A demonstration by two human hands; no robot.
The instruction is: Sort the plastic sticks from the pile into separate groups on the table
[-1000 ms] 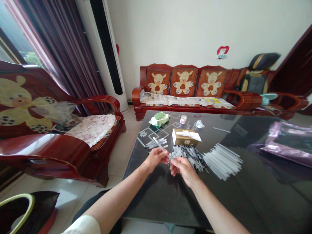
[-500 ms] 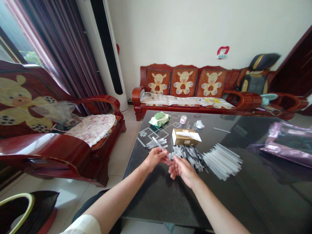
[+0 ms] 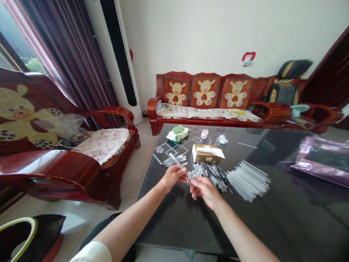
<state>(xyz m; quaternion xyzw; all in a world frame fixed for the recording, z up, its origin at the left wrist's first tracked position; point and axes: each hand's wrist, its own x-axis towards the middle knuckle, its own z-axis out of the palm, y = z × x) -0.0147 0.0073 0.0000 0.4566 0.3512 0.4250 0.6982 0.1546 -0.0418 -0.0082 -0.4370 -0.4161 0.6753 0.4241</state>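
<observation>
A slim whitish tube like a pen barrel (image 3: pixel 176 160) slants up and away from my left hand (image 3: pixel 173 177), which is closed around its lower part. My right hand (image 3: pixel 203 188) is pinched at the near end of that tube, against the left fingertips. A small pale piece shows there, too small to make out. Just beyond the hands lies a heap of black and clear slim pieces (image 3: pixel 214 174). To its right is a spread of whitish tubes (image 3: pixel 249 181). Several similar pens (image 3: pixel 176 160) lie behind my left hand.
A gold tissue box (image 3: pixel 205 156) stands behind the heap. Farther back are a green wipes pack (image 3: pixel 177 134), a small cup (image 3: pixel 204 133), crumpled tissue (image 3: pixel 223 139) and a single stick (image 3: pixel 247 145). A purple plastic bag (image 3: pixel 321 160) lies on the right of the dark table (image 3: pixel 272 225).
My right fingers have closed in to a pinch at the near end of the tube. My left hand keeps its hold, almost still.
</observation>
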